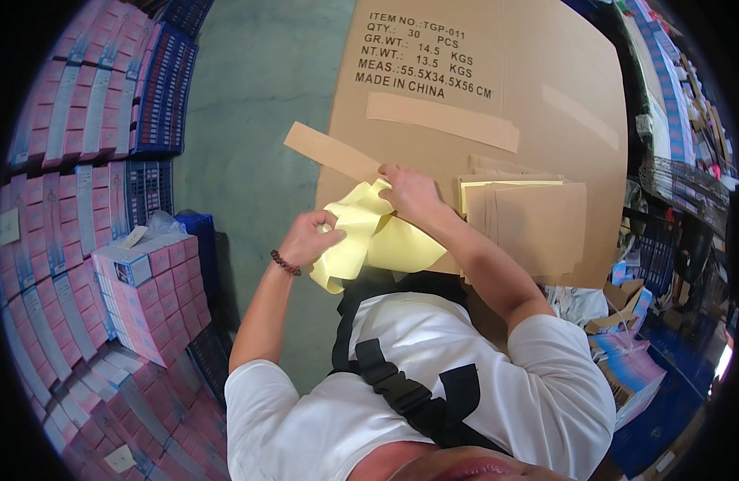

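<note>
My left hand [309, 238], with a beaded bracelet at the wrist, is closed on the left side of a crumpled, glossy yellow paper sheet [393, 244]. My right hand [409, 192] pinches the top of that sheet, beside the lower end of a tan paper strip [325, 150]. The strip slants up and left past the edge of a large brown carton [562, 48]; the fingers hide how it meets the sheet. A second tan strip [442, 120] lies flat on the carton under black printing. To the right of my right forearm is a stack of tan sheets [538, 224] with yellow edges.
Stacked pink and white boxes [53, 208] line the left side, with blue plastic crates [165, 88] behind them. A grey-green floor [241, 104] runs between them and the carton. Cluttered shelving [682, 176] and an opened pink-blue box [630, 365] stand at the right.
</note>
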Demonstrator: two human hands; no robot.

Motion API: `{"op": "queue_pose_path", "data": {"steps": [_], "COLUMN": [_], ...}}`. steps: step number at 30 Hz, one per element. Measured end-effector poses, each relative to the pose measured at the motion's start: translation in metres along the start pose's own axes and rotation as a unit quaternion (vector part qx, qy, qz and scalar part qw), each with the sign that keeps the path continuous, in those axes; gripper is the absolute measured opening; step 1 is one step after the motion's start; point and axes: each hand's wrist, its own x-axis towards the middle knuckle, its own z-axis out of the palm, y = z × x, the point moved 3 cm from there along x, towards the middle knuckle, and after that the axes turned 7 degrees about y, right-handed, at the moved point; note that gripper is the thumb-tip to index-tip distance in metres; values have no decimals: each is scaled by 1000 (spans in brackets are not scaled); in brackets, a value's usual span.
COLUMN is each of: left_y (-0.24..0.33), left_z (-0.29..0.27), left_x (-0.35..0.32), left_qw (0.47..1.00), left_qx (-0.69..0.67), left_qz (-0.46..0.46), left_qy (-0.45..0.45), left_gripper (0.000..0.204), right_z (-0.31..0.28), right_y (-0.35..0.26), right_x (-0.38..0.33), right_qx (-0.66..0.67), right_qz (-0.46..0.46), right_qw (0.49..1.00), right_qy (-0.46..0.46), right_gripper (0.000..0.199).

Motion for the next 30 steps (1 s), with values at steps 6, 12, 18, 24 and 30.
{"op": "queue_pose_path", "data": {"steps": [6, 12, 18, 24, 30], "left_y": [19, 30, 2, -21, -50], "left_z": [1, -2, -17, -58, -65], "left_x": [8, 21, 12, -13, -11], "left_qw": [991, 995, 990, 956, 940], "left_qx": [-61, -54, -98, -279, -332], "left_qz": [116, 71, -75, -71, -78], "left_qy": [20, -51, -73, -50, -24], "left_gripper": [52, 72, 45, 41, 48], "right_z": [-37, -64, -41, -3, 16], "right_y": [42, 79, 49, 7, 3], "right_x": [-5, -19, -23, -17, -9], "right_qx": [187, 192, -79, -130, -121], "right_qz": [73, 134, -62, -81, -26], "right_qw": [980, 972, 983, 967, 986], "right_qy": [-4, 18, 156, 204, 113], "right_gripper": [38, 37, 33, 33, 34]}}
